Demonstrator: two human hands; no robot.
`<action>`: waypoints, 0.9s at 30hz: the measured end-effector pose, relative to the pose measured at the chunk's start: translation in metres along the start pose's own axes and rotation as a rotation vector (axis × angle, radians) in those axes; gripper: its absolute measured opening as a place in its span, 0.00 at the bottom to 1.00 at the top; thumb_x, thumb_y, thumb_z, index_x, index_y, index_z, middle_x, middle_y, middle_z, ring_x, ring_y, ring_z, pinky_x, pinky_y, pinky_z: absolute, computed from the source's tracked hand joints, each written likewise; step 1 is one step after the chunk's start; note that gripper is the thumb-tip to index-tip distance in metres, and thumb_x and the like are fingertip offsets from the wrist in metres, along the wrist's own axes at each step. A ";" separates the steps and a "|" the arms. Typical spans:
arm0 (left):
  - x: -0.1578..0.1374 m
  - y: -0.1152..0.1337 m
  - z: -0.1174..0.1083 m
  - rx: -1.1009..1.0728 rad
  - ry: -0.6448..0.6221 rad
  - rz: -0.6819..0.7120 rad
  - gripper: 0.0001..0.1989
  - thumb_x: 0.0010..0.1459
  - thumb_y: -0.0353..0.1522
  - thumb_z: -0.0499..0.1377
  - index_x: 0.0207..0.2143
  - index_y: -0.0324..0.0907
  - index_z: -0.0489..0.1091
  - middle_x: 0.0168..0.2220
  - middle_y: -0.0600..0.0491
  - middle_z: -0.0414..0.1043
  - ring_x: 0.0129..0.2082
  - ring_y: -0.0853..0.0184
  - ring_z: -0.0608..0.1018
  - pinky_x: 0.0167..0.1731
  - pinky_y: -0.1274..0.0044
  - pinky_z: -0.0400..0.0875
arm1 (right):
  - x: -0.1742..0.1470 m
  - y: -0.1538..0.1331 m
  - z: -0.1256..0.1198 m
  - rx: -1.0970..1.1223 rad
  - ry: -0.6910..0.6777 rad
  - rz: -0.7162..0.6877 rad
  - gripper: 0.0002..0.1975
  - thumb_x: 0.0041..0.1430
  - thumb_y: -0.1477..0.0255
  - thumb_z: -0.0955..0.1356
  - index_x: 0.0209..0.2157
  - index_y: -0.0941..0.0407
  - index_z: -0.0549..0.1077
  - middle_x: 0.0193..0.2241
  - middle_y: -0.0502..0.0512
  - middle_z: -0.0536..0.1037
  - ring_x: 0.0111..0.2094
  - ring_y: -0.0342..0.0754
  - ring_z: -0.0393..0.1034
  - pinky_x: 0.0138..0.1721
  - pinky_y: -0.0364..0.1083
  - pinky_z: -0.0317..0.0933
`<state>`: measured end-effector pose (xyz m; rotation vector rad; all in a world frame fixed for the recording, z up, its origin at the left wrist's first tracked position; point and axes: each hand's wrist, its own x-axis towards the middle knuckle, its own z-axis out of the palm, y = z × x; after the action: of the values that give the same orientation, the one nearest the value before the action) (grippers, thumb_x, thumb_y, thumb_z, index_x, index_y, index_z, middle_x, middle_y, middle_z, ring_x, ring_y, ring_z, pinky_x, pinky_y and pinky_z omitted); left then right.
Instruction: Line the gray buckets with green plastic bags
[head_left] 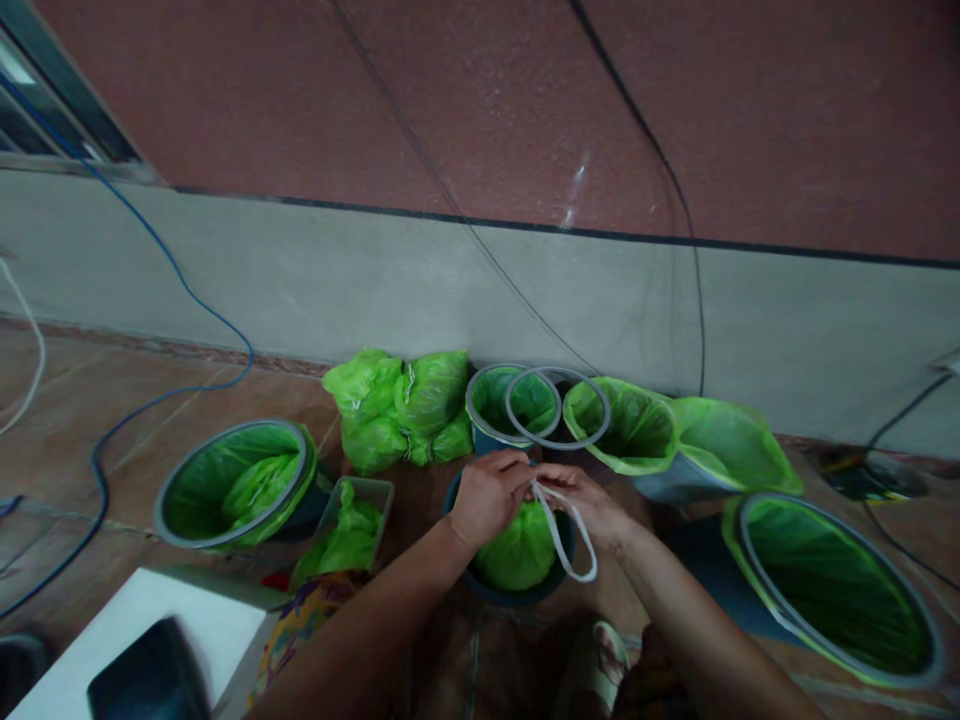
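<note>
My left hand (491, 495) and my right hand (585, 502) meet over a dark round bin (559, 575) on the floor before me. Inside it sits a filled green plastic bag (517, 555), its top gathered up to my fingers. Both hands are closed, the left at the gathered neck, partly hiding it. A loop of white string (589, 560) hangs from the fingers of my right hand. Exactly how the string runs around the neck is hidden by the fingers.
Tied green bags (435, 395) are stacked by the wall. Green-lined bins stand left (161, 500) and right (930, 625), others behind, with a loose grey ring (510, 405). A plastic tub (386, 500) and white box (112, 620) are at left. A blue cable (180, 275) crosses the floor.
</note>
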<state>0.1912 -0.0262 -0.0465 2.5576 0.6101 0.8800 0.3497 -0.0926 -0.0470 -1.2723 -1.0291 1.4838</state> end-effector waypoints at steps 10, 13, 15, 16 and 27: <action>0.000 0.002 0.002 0.072 -0.224 -0.291 0.08 0.57 0.29 0.54 0.33 0.42 0.73 0.35 0.51 0.74 0.36 0.67 0.75 0.38 0.78 0.68 | 0.000 0.002 -0.004 -1.139 0.264 -0.120 0.12 0.61 0.72 0.59 0.33 0.56 0.74 0.35 0.57 0.76 0.38 0.48 0.70 0.41 0.45 0.59; -0.003 0.002 0.010 0.174 -0.327 -0.444 0.10 0.57 0.30 0.52 0.36 0.41 0.73 0.36 0.48 0.75 0.35 0.65 0.77 0.36 0.76 0.69 | -0.004 0.005 -0.001 -1.394 0.282 0.088 0.13 0.60 0.76 0.59 0.34 0.58 0.74 0.36 0.60 0.77 0.39 0.50 0.71 0.39 0.44 0.59; -0.004 0.001 0.012 0.240 -0.393 -0.525 0.11 0.56 0.29 0.51 0.36 0.39 0.73 0.36 0.46 0.75 0.36 0.62 0.78 0.37 0.75 0.69 | -0.007 0.006 -0.001 -1.493 0.306 0.226 0.14 0.59 0.79 0.59 0.35 0.59 0.75 0.37 0.62 0.78 0.40 0.51 0.72 0.38 0.44 0.60; -0.005 0.000 0.012 0.270 -0.420 -0.566 0.12 0.55 0.29 0.52 0.36 0.39 0.74 0.36 0.45 0.76 0.37 0.61 0.78 0.37 0.74 0.69 | -0.008 0.006 -0.001 -1.520 0.311 0.283 0.14 0.58 0.80 0.59 0.36 0.60 0.75 0.38 0.63 0.78 0.42 0.52 0.72 0.39 0.44 0.60; 0.004 -0.015 0.013 -0.162 -0.495 -0.903 0.10 0.52 0.29 0.52 0.26 0.35 0.73 0.34 0.41 0.76 0.40 0.57 0.77 0.40 0.72 0.69 | -0.007 0.001 -0.020 -1.362 0.276 0.357 0.14 0.59 0.70 0.61 0.35 0.56 0.77 0.36 0.60 0.80 0.40 0.51 0.73 0.39 0.46 0.60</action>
<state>0.1985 -0.0136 -0.0610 1.8907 1.2846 -0.0155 0.3701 -0.0991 -0.0491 -2.5976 -1.7498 0.6431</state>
